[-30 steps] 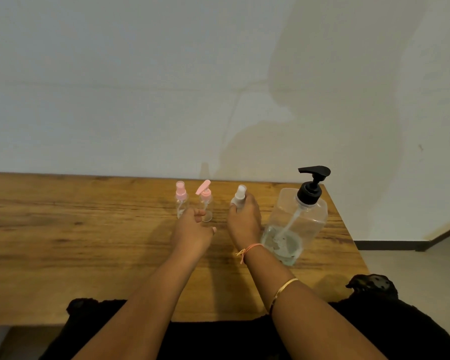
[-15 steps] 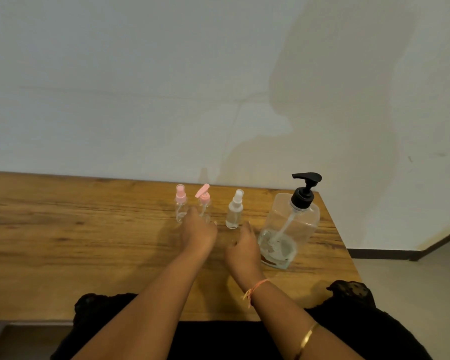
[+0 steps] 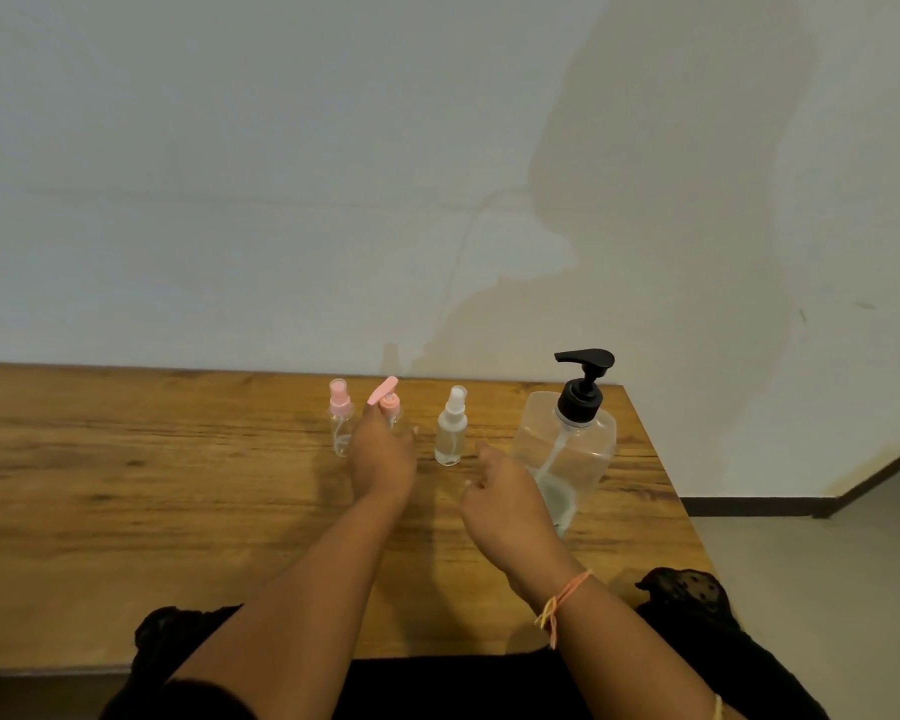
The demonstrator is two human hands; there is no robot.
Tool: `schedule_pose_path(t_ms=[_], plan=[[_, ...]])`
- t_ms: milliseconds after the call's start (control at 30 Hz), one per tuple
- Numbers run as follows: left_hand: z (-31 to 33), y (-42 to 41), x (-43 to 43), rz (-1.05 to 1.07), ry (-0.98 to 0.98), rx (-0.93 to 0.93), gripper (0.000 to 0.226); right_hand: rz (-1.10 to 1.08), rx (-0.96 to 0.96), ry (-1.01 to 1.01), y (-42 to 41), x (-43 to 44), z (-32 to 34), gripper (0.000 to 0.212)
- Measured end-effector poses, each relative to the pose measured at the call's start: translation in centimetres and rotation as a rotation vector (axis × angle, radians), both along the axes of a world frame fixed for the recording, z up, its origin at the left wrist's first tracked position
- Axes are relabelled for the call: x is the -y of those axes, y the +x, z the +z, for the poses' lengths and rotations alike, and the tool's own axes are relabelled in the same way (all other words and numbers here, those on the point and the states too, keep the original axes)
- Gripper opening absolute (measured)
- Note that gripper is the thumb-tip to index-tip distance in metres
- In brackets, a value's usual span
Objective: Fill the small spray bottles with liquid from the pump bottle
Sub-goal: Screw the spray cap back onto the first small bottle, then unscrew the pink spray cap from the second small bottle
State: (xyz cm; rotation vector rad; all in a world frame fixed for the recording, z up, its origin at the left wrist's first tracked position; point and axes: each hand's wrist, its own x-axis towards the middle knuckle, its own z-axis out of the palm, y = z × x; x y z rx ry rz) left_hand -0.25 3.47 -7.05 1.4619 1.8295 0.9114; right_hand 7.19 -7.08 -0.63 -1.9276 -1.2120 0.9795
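Note:
Three small clear bottles stand in a row near the table's back edge: a pink-capped spray bottle (image 3: pixel 340 426), a pink bottle with a raised flip spout (image 3: pixel 388 402) and a white-capped spray bottle (image 3: pixel 451 433). A large clear pump bottle (image 3: pixel 567 449) with a black pump head stands to their right, with a little liquid at its bottom. My left hand (image 3: pixel 383 457) is wrapped round the body of the flip-spout bottle and hides most of it. My right hand (image 3: pixel 507 498) hovers with relaxed fingers between the white-capped bottle and the pump bottle, holding nothing.
The wooden table (image 3: pixel 152 485) stands against a pale wall. Its right edge runs just past the pump bottle, with floor beyond. Dark fabric (image 3: pixel 692 595) lies over my lap along the table's front edge.
My right hand has let go of the white-capped spray bottle and pulled back toward me, and the bottle stands on its own. My left hand has stayed at the flip-spout bottle.

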Motion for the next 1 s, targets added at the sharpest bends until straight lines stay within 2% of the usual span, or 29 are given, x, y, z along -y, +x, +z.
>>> schedule_pose_path(t_ms=[133,267,400,567,700,833,1000], plan=[[-0.3,-0.4,0.1,0.015,0.020,-0.023,0.031,-0.003,-0.053,0.036,0.3,-0.1,0.3,0.055],[0.5,-1.0,1.1,-0.047,0.031,-0.077,0.031,0.001,-0.043,0.062,0.4,-0.4,0.2,0.054],[2.7,-1.6,3.0,-0.108,0.081,-0.095,0.032,0.004,-0.130,0.118,0.3,0.1,0.4,0.050],[5.8,-1.5,6.4,-0.150,0.159,0.011,0.029,-0.010,-0.182,0.257,0.0,1.3,1.2,0.050],[7.4,-1.1,8.5,-0.182,0.173,0.124,0.021,-0.026,-0.172,0.435,-0.2,1.6,1.9,0.031],[8.1,-0.5,9.6,-0.205,0.187,0.172,0.009,-0.076,-0.112,0.534,0.1,1.5,2.2,0.029],[8.0,0.2,9.5,-0.247,0.151,0.153,0.018,-0.140,-0.055,0.553,1.3,1.5,1.4,0.018]])
